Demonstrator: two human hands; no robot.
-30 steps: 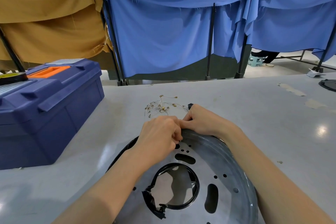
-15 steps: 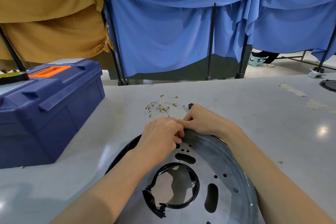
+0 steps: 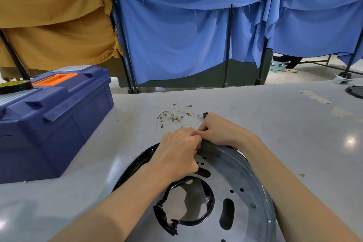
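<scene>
Head view: left hand (image 3: pixel 176 152) and right hand (image 3: pixel 222 131) curl fingers, pinching metal disc (image 3: pixel 247 182) rim.

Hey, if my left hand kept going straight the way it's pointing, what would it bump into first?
Most likely your right hand; the left hand seems already against it at the far rim of the metal disc.

dull grey metal disc (image 3: pixel 241 179) w/ glossy black tape rim | glossy blue plastic toolbox (image 3: pixel 59 116) | smooth, slightly shiny grey surface (image 3: pixel 275 124) | matte blue cloth curtains (image 3: pixel 176 45)
</scene>
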